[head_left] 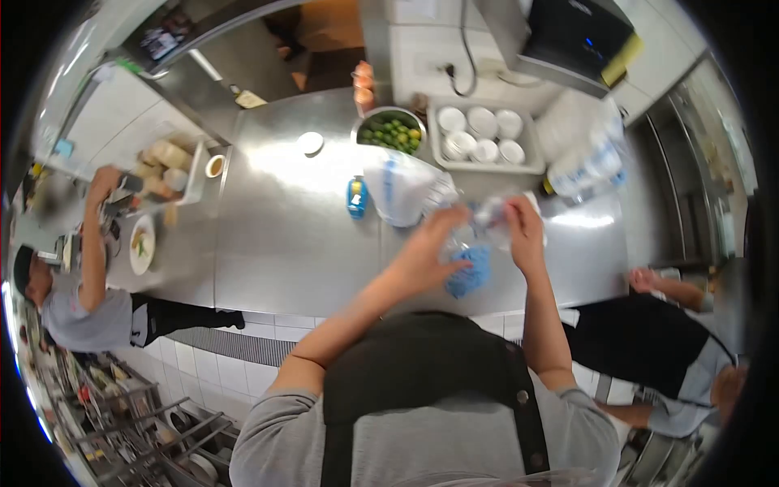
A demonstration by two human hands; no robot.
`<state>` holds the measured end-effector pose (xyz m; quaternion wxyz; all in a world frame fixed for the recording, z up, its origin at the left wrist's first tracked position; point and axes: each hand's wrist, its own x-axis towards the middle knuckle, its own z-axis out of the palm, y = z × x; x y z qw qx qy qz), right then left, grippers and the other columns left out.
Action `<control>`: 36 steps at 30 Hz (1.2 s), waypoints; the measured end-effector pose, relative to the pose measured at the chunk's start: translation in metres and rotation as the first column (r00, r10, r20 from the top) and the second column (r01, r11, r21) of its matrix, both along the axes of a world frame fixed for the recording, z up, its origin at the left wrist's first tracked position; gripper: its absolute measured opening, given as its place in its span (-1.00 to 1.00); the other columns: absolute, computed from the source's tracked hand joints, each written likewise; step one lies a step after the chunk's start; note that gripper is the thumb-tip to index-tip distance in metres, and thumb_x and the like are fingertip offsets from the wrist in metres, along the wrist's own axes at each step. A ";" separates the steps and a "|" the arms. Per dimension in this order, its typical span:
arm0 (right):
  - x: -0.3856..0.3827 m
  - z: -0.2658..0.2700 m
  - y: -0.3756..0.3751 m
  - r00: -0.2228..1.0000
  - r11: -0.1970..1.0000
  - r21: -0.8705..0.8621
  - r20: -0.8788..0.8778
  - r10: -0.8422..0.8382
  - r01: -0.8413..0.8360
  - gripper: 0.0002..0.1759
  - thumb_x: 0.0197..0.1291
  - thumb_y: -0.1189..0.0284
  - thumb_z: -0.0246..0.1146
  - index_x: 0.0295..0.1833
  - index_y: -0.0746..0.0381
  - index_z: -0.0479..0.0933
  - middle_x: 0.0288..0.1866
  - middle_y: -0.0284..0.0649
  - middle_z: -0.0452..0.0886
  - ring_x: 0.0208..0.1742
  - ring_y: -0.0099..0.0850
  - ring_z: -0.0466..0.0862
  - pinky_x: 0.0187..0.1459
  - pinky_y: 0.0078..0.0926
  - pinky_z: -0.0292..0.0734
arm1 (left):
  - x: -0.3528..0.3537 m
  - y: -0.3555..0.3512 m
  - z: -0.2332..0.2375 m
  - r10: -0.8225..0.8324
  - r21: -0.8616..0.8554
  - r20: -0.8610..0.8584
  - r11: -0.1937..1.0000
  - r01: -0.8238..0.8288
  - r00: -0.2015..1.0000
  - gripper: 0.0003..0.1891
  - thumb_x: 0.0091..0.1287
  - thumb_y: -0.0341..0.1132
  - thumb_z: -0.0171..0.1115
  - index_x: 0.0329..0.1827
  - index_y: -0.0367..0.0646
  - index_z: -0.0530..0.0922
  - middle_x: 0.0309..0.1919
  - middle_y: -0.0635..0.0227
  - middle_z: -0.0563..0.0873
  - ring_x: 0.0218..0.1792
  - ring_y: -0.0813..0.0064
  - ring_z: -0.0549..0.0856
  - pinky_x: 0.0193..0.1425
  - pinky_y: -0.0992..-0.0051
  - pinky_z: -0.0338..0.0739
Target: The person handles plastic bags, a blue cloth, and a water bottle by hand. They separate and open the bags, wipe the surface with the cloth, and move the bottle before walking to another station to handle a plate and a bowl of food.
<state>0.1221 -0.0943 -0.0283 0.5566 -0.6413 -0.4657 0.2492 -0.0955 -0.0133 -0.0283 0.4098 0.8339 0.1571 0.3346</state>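
Observation:
Over the steel counter, a clear plastic bag with blue print (468, 272) hangs between my two hands. My left hand (430, 247) is at the bag's left side, its fingers spread and blurred. The fingers of my right hand (526, 227) are pinched together at the bag's upper right, on clear plastic. Just left of the hands lies a white plastic bag (396, 187) with blue print. A small blue packet (356, 197) rests beside that bag.
Behind are a metal bowl of limes (391, 132), a tray of white cups (487, 166), and plastic-wrapped packs (588, 166). A small white dish (310, 144) sits on the counter (284, 235). One person (93, 304) works at left beside a plate (142, 245); another (649, 341) stands at right.

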 end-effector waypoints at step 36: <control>-0.047 0.040 0.008 0.358 0.873 0.037 -0.903 0.238 -0.487 -0.87 0.29 0.41 0.41 -0.20 0.19 0.60 -0.27 -0.40 0.70 -0.29 -0.62 0.67 -0.20 -0.60 0.59 | -0.041 -0.013 0.037 0.203 0.267 0.219 0.928 -0.259 0.954 -0.70 -0.04 -0.48 0.62 -0.21 -0.17 0.76 -0.23 0.31 0.66 -0.42 0.46 0.65 -0.41 0.53 0.51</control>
